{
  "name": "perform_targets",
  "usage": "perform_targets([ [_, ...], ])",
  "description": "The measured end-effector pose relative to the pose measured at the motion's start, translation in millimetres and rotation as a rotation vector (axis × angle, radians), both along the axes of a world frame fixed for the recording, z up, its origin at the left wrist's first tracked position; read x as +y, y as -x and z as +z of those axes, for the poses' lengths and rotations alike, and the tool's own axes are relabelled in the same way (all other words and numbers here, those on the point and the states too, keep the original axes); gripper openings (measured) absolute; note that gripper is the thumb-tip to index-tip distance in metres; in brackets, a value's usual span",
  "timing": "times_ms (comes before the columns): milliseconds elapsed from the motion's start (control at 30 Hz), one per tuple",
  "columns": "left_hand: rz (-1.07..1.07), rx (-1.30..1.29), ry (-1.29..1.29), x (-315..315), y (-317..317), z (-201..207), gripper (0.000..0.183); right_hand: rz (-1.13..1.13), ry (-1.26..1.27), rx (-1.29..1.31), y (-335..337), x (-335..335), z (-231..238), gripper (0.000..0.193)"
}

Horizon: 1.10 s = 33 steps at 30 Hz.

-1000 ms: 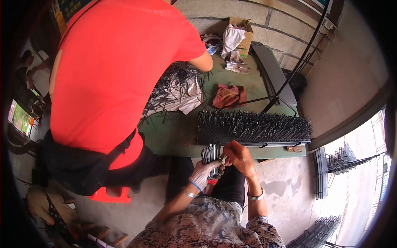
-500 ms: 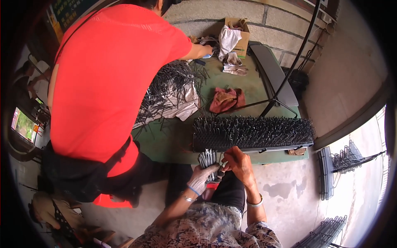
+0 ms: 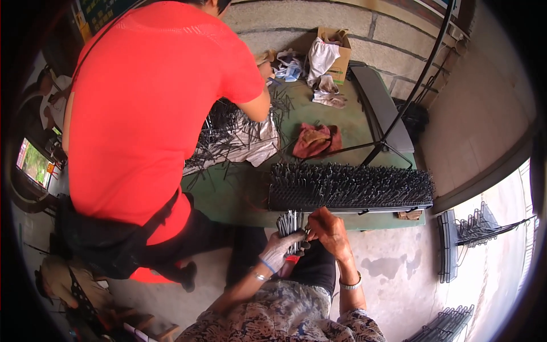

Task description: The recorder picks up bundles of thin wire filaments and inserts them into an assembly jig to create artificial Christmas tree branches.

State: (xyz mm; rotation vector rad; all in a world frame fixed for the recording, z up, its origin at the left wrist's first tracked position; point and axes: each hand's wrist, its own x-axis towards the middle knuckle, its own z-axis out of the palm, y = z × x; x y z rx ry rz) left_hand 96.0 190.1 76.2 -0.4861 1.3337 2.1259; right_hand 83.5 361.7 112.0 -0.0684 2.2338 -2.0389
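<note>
a person in a red shirt (image 3: 148, 108) bent over the green table (image 3: 239, 196). the long black spiked rack (image 3: 350, 188) lay at its near edge. your gloved left hand (image 3: 279, 251) gripped a bundle of grey metal pins (image 3: 290, 223) just below the rack; your bare right hand (image 3: 327, 231) pinched its tips.

I see both forearms rising from the lower edge of the view and converging just ahead of my lap. My left hand (image 3: 279, 249) wears a pale work glove with a blue band at the wrist; its fingers are curled closed in a fist-like grip, knuckles facing up. My right hand (image 3: 329, 231) is bare, with a metal bangle on the wrist. It sits just beside the left, touching it, fingers bent forward and pinched together at the tips. Both wrists are slightly flexed, elbows tucked near my torso.
</note>
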Motion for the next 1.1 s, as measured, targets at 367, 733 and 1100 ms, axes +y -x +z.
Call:
perform_targets([
  [367,0.084,-0.184,-0.349,-5,8,-8,0.028,-0.272,0.021,0.053,-3,12,17,0.007],
  [733,0.073,-0.113,-0.295,2,5,-17,0.018,-0.243,0.05,0.091,-10,7,22,0.006],
  [1100,0.081,-0.058,-0.232,4,12,-1,0.014,-0.351,0.045,0.152,-11,14,32,0.006],
])
